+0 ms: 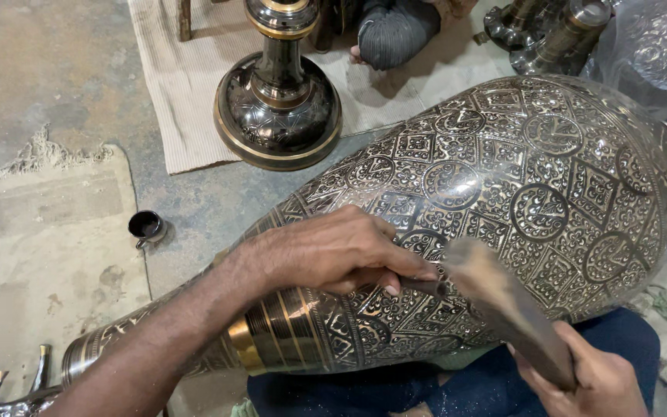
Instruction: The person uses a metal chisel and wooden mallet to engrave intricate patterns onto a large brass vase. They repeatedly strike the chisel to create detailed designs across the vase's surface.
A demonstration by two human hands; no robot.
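Brass, darkened and densely engraved, fills most of the frame: a large vase lies on its side across the person's lap, its wide belly toward the right edge and its narrow neck running down to the lower left corner. Circles, diamonds and leafy scrolls cover the whole surface.

The left hand, at the centre of the frame, rests on the vase's shoulder and is closed around a small chisel whose tip meets the metal. The right hand, at the lower right, is clamped on the handle of a dark mallet, whose blurred head hangs just above the chisel's end. The two hands are apart, each on its own tool.

This looks like the engraving step itself, with a blow about to fall or just landed; which of the two cannot be told. Any further stroke would seem to call for a steady chisel angle, since the curved, shiny surface could let the tip skid.

On the concrete floor, a small dark metal cup sits at the left. A polished lamp-like stand rises from a pale mat at the top centre. More brass pieces lie at the upper right.
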